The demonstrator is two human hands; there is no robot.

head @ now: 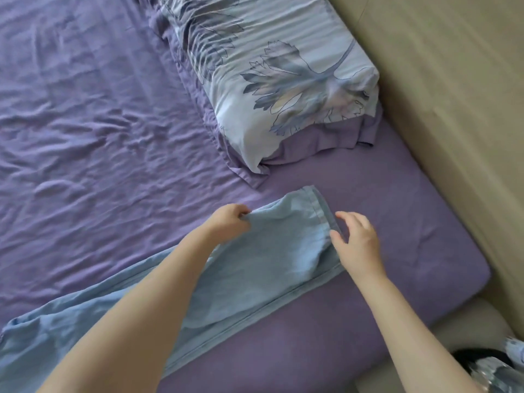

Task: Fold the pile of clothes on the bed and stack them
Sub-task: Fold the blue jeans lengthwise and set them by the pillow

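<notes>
A pair of light blue trousers [255,268] lies stretched flat across the purple bed sheet [85,137], its hem end pointing toward the pillow. My left hand [229,221] pinches the left corner of the hem end with curled fingers. My right hand [357,241] hovers at the right corner of the hem, fingers spread and relaxed, with fingertips touching the cuff edge. The trousers' waist end runs out of view at the lower left, under my left forearm.
A pillow [283,80] in a light blue leaf-print case lies at the upper right of the bed. A beige wall or headboard [453,109] borders the bed on the right. A patterned cloth [499,370] shows at the lower right corner, off the mattress.
</notes>
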